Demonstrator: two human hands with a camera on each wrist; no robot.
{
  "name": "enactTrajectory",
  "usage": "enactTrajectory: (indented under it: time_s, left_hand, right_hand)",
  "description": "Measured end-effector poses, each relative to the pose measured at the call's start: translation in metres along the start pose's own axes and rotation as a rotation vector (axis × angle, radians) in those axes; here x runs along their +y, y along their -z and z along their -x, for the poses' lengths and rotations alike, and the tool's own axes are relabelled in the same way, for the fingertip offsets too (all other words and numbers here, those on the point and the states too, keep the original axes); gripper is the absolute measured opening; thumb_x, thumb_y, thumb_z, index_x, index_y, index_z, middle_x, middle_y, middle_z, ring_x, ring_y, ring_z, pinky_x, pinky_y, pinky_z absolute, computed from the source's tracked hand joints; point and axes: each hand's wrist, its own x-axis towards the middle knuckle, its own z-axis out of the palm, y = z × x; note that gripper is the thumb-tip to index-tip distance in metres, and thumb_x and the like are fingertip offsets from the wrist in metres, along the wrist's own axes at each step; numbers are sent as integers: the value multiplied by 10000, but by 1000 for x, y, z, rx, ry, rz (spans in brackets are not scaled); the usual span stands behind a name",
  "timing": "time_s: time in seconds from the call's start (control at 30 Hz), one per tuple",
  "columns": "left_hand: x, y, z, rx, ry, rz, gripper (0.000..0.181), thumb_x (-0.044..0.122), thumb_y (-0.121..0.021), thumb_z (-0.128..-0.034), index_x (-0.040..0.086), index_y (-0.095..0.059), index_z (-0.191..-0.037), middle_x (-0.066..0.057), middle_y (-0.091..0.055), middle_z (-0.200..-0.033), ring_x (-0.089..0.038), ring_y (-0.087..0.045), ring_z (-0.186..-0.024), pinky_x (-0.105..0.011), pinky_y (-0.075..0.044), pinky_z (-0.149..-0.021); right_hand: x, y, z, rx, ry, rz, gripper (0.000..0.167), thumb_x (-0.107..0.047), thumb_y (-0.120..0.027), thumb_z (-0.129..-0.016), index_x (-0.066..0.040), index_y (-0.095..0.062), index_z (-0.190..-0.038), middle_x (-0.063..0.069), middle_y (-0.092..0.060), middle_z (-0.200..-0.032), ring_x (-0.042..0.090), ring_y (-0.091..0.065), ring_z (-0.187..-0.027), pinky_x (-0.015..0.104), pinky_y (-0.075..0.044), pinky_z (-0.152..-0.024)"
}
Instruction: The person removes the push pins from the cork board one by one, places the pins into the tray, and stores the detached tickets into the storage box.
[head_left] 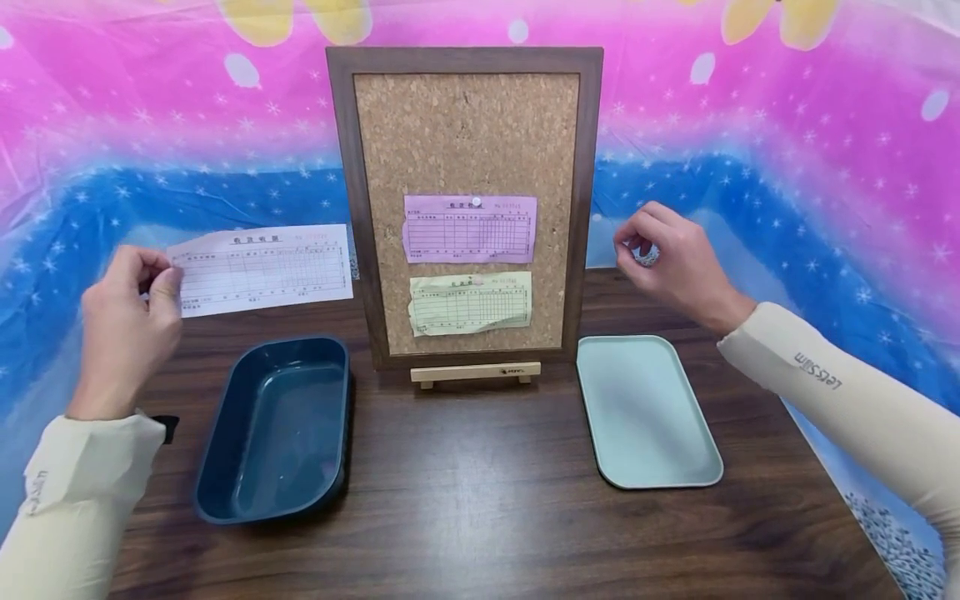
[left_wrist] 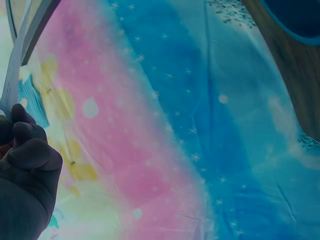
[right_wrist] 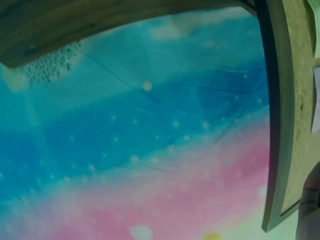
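Observation:
My left hand pinches the left end of a white receipt slip, held up left of the corkboard. In the left wrist view the slip appears nearly edge-on above the fingers. Pinned to the cork is a purple receipt slip with a white pushpin at its top. Below it hangs a pale green slip, its lower edge curled. My right hand hovers right of the board, fingers curled with thumb and index together; no object shows between them.
A deep dark blue tray stands at the left on the wooden table. On the right lies a shallow pale green tray. A small wooden easel supports the framed board. Behind everything hangs a pink and blue patterned cloth.

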Motion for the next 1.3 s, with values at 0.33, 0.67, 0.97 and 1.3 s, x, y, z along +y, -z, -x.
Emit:
enactTrajectory:
  time_s: [0.33,0.67,0.97,1.3]
  left_hand:
    - [-20,4,28,-117,-22,-60,183,120,-491,-962,-32,-545,-1049,-190,-582,-908,-17,-381,-707,-234,-305,-618]
    - [-40,1,60,-194,16,-86,218,98,-510,-961,-42,-550,-1124,-196,-583,-916,-63,-417,-681,-130,-302,-534]
    - [-45,-7,78,-239,38,-96,240,90,-535,-943,-23,-534,-1155,-160,-597,-845,-144,-459,-602,-163,-313,-494]
    - [-41,-12,104,-180,54,-151,233,53,-560,-878,49,-610,-1106,-86,-606,-726,-72,-437,-479,-208,-304,-424]
  right_hand:
    - [6,-14,36,7,-34,-23,125,48,-651,-766,-58,-648,-831,14,-575,-811,87,-516,-706,215,-416,-602]
    - [-2,-35,68,-134,-133,-23,182,39,-693,-788,-95,-629,-892,-12,-551,-869,74,-495,-732,245,-434,-613]
    - [1,-54,96,-162,-217,-25,180,18,-685,-798,-137,-620,-863,-42,-541,-855,75,-500,-720,289,-450,-625]
    - [6,-71,108,-262,-298,-53,147,-1,-654,-818,-130,-619,-879,-42,-548,-823,112,-522,-682,287,-443,-592]
